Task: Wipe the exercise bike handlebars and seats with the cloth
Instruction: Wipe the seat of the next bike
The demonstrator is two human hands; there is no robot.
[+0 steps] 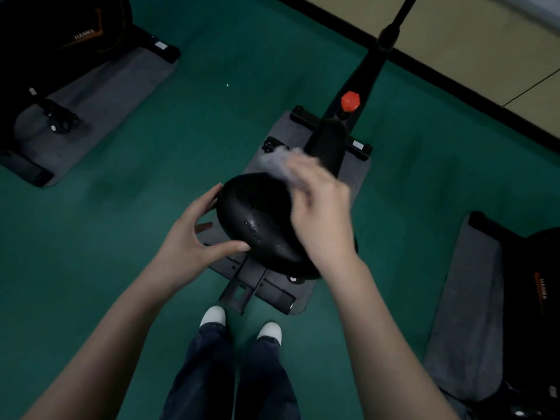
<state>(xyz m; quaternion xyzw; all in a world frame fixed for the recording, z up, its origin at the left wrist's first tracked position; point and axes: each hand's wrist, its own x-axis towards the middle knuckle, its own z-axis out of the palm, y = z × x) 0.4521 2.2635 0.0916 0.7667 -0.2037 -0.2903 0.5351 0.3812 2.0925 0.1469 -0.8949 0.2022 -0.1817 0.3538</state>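
Gripping cloth (283, 168), seat (260, 219) front edge

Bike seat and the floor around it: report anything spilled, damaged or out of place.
Shiny specks, perhaps droplets or scuffs, dot the middle of the seat. A tiny white speck lies on the green floor further ahead. Nothing else stands out.
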